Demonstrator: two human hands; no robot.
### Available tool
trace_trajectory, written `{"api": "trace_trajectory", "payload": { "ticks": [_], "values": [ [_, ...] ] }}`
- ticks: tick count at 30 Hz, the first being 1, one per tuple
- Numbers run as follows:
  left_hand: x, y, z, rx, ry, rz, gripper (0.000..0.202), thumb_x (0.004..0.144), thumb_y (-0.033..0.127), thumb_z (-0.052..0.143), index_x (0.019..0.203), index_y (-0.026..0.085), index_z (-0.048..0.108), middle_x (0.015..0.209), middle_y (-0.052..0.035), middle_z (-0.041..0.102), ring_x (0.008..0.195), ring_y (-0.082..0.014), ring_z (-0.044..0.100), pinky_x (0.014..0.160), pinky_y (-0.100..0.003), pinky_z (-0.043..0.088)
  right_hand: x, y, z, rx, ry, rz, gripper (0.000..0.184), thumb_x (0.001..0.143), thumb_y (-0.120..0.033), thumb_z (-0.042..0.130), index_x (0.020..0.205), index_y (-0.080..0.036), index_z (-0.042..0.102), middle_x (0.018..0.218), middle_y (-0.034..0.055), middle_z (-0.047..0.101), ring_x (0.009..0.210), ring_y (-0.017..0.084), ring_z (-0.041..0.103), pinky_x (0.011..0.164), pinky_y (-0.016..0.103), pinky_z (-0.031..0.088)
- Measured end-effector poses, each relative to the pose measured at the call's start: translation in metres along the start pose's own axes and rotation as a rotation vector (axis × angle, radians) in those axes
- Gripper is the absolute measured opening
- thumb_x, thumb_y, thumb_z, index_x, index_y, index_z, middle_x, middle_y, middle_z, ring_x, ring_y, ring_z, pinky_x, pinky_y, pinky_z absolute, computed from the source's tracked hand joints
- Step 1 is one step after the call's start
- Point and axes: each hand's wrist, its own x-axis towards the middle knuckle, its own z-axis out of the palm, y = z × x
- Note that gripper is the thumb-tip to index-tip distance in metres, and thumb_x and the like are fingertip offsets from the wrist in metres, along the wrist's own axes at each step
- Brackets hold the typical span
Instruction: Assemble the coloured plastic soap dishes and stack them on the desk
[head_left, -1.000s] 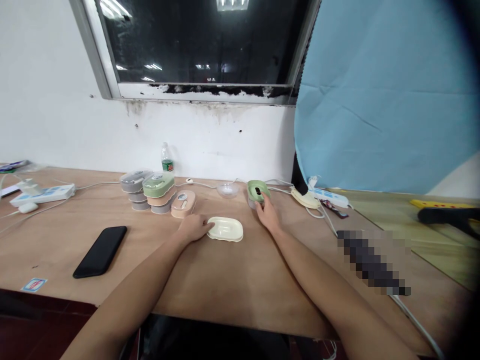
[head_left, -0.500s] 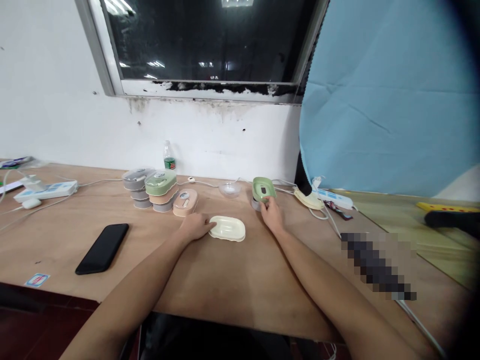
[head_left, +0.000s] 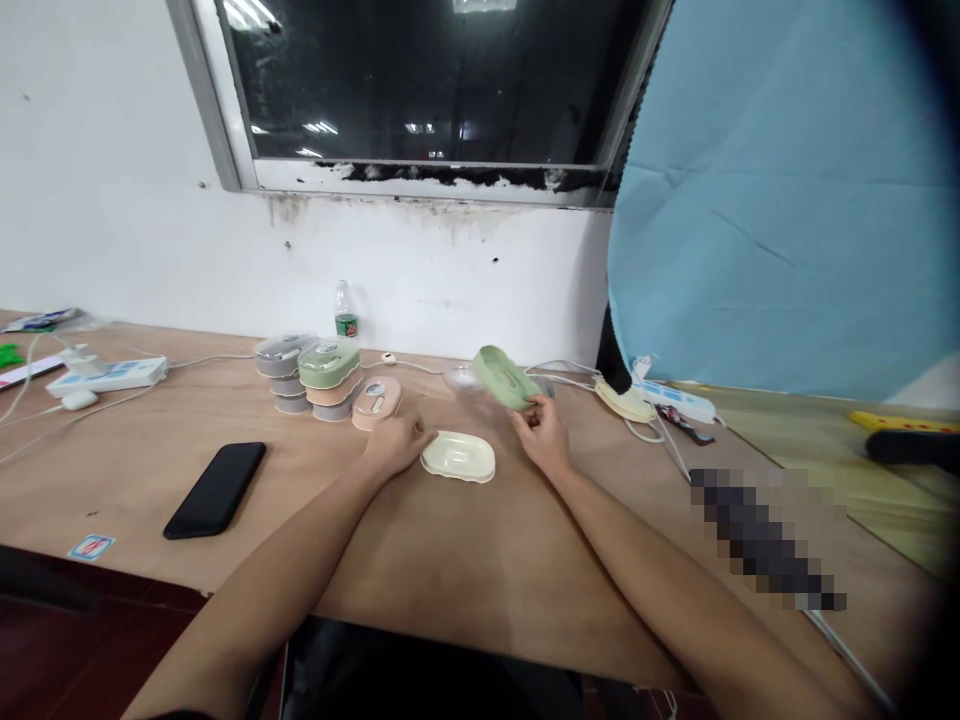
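Mid-lift: our right hand [head_left: 544,440] pinches the tilted green lid [head_left: 504,377] above the surface [head_left: 465,560], our left hand [head_left: 396,443] curls onto the cream tray [head_left: 458,456] rim, and we reckon mating them calls for levelling the lid.

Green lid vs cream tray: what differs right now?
Pose: the green lid is tilted and off the table, gripped by the right hand; the cream tray lies flat on the table, hollow side up, with the left hand at its left end. Colour: the green lid is green, the cream tray pale cream. Both are oval.
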Motion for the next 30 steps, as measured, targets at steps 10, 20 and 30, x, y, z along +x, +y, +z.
{"api": "trace_trajectory", "payload": {
  "ticks": [10, 20, 30],
  "values": [
    [-0.005, 0.01, -0.005, -0.178, 0.159, 0.17, 0.065, 0.09, 0.046, 0.046, 0.145, 0.024, 0.021, 0.12, -0.0082, 0.056, 0.085, -0.0177, 0.059, 0.083, -0.031, 0.046, -0.018, -0.025, 0.011, 0.226, -0.209, -0.046, 0.041, 0.087, -0.05, 0.042, 0.111, -0.018, 0.053, 0.084, 0.0041, 0.064, 0.067, 0.018, 0.058, 0.06, 0.029, 0.045],
    [0.002, 0.007, 0.002, 0.085, -0.134, -0.003, 0.047, 0.092, 0.051, 0.032, 0.098, 0.019, 0.066, 0.098, -0.008, 0.062, 0.094, -0.0209, 0.059, 0.083, -0.029, 0.044, -0.014, -0.03, 0.008, -0.26, -0.651, -0.042, 0.044, 0.084, -0.043, 0.042, 0.049, -0.018, 0.046, 0.049, -0.0005, 0.046, 0.05, 0.011, 0.04, 0.051, 0.024, 0.022],
    [0.007, -0.004, 0.017, -0.031, -0.102, 0.004, 0.044, 0.092, 0.039, 0.034, 0.13, 0.024, 0.05, 0.119, -0.0085, 0.057, 0.107, -0.0216, 0.057, 0.093, -0.031, 0.042, 0.008, -0.021, 0.034, -0.197, -0.322, 0.024, 0.034, 0.083, -0.049, 0.045, 0.076, -0.019, 0.059, 0.059, -0.0014, 0.055, 0.057, 0.013, 0.048, 0.053, 0.024, 0.029]
  ]
}}
